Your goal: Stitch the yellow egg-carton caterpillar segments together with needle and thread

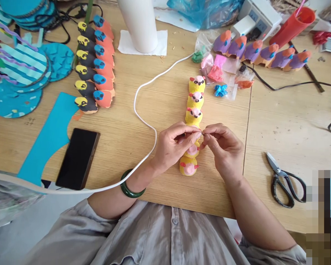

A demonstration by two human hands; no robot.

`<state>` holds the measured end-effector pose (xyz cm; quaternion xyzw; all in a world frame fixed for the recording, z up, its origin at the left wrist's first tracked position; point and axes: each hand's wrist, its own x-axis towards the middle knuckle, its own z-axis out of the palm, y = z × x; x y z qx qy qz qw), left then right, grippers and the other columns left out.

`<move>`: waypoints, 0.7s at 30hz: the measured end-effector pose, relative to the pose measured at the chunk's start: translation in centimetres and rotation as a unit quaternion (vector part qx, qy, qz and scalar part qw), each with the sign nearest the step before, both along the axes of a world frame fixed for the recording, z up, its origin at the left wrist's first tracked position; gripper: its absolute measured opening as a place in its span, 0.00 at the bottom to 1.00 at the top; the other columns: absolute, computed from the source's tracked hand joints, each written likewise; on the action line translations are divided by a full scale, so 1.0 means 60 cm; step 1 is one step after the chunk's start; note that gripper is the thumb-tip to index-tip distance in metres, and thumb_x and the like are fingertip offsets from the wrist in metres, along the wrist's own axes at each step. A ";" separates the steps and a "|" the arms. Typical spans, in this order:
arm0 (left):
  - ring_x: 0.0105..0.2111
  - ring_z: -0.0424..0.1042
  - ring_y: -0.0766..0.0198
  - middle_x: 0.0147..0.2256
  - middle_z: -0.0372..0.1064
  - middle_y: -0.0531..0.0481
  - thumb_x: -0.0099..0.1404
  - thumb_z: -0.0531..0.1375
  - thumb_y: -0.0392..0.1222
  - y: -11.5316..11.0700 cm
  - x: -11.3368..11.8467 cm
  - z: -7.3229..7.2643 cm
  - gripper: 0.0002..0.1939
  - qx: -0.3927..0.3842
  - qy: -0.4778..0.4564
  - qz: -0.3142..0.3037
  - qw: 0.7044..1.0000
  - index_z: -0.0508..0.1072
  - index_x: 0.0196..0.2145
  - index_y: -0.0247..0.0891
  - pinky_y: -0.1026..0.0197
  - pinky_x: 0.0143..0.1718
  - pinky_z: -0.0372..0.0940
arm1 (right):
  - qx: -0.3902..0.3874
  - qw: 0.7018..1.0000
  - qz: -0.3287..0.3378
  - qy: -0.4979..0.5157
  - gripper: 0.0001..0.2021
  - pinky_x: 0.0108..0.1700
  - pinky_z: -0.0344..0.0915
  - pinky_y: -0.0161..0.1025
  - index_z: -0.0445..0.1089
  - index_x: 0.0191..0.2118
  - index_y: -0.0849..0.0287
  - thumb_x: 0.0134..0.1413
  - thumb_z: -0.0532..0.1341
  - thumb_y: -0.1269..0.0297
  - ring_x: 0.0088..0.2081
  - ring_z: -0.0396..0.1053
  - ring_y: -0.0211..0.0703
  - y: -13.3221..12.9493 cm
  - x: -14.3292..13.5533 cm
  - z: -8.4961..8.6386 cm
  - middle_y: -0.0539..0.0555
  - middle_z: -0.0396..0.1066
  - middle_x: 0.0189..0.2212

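A row of yellow clay animal figures [193,117] with pink faces and red ears runs up the middle of the table. The far ones carry black eyes and noses; the two nearest have plain pink faces. Over the middle of the row, my left hand [176,141] pinches with thumb and forefinger. My right hand [223,147] pinches at the same spot, fingertips touching the left ones. A tiny dark bit shows between the fingertips, too small to name. The hands partly cover the figures beneath.
Black-and-yellow figures [84,71] and orange-and-blue figures [103,60] stand at left, purple ones [252,49] at back right. Clay packets [216,68] lie beyond the row. Scissors [283,178], a phone [77,158] and a white cable [139,110] are nearby.
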<state>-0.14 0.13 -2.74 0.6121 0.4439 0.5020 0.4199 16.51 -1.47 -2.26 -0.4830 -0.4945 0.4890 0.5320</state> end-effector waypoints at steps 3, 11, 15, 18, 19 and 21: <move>0.35 0.78 0.67 0.36 0.82 0.50 0.71 0.67 0.46 0.000 0.001 0.000 0.08 -0.001 -0.015 -0.007 1.000 0.83 0.38 0.40 0.65 0.35 0.70 | 0.016 1.000 0.020 -0.009 0.03 0.33 0.77 0.35 0.80 0.41 0.50 0.63 0.71 0.61 0.39 0.75 0.39 0.000 0.003 0.001 0.51 0.77 0.40; 0.37 0.80 0.66 0.36 0.82 0.49 0.70 0.68 0.45 0.000 0.001 0.003 0.07 -0.034 -0.041 -0.026 0.998 0.84 0.38 0.40 0.65 0.37 0.72 | 0.001 1.000 0.001 0.011 0.06 0.30 0.78 0.34 0.79 0.38 0.52 0.60 0.72 0.57 0.34 0.73 0.37 0.001 -0.001 0.005 0.50 0.75 0.36; 0.38 0.81 0.66 0.38 0.83 0.48 0.71 0.67 0.43 0.000 0.000 0.008 0.07 -0.041 -0.049 -0.027 0.998 0.84 0.37 0.39 0.66 0.40 0.73 | -0.008 1.000 -0.011 0.013 0.08 0.30 0.78 0.33 0.78 0.37 0.53 0.60 0.73 0.56 0.31 0.73 0.35 0.001 -0.004 0.006 0.48 0.75 0.35; 0.39 0.81 0.66 0.38 0.83 0.48 0.72 0.66 0.41 0.000 -0.001 0.011 0.08 -0.039 -0.052 -0.035 0.997 0.84 0.37 0.38 0.67 0.41 0.73 | -0.013 1.000 -0.021 0.007 0.09 0.29 0.78 0.33 0.77 0.37 0.54 0.60 0.73 0.55 0.29 0.73 0.34 0.001 -0.005 0.005 0.48 0.75 0.33; 0.40 0.82 0.66 0.38 0.83 0.48 0.72 0.65 0.41 0.001 -0.002 0.012 0.08 -0.038 -0.051 -0.040 0.997 0.84 0.37 0.38 0.67 0.41 0.73 | -0.013 1.000 -0.025 0.003 0.10 0.29 0.78 0.33 0.77 0.36 0.54 0.59 0.73 0.54 0.29 0.73 0.35 0.001 -0.005 0.005 0.48 0.76 0.33; 0.40 0.81 0.65 0.39 0.83 0.47 0.73 0.65 0.40 0.001 -0.003 0.011 0.08 -0.038 -0.044 -0.046 0.997 0.84 0.38 0.37 0.66 0.41 0.72 | -0.008 0.999 -0.032 -0.007 0.11 0.28 0.78 0.33 0.77 0.36 0.54 0.59 0.73 0.53 0.28 0.73 0.35 0.001 -0.005 0.003 0.48 0.76 0.32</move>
